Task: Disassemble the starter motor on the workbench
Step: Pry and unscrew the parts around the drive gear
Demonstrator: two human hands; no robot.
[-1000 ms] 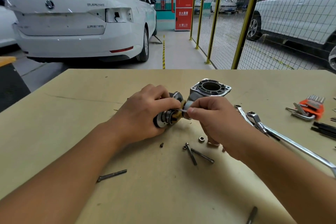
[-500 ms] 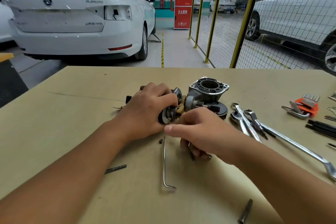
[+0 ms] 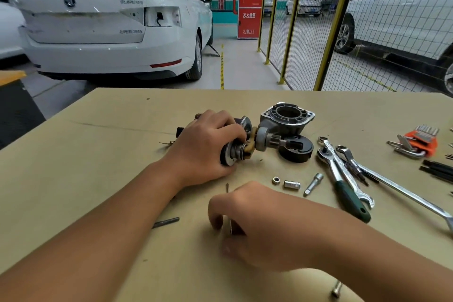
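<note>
**Starter motor held down at mid-bench, right hand low over a thin tool**

The starter motor (image 3: 247, 144) lay on its side near the middle of the workbench (image 3: 98, 154), its pinion end pointing right toward the grey aluminium nose housing (image 3: 285, 117), which stood just beside it with its round opening up. A black round cap (image 3: 297, 151) sat against the housing's near side. The left hand (image 3: 208, 147) lay over the motor's left part, fingers curled round the body, gripping it against the bench. The right hand (image 3: 250, 223) was nearer the camera, well clear of the motor, with fingers curled down over a thin metal rod (image 3: 229, 206) that showed above and below the thumb; whether it was actually pinched could not be told. Just beyond that hand lay a nut (image 3: 276, 180), a small socket (image 3: 292, 184) and an extension bit (image 3: 313, 184). To the right were a green-handled ratchet (image 3: 343, 179), wrenches (image 3: 392, 182) and an orange hex key set (image 3: 416, 142).
</note>
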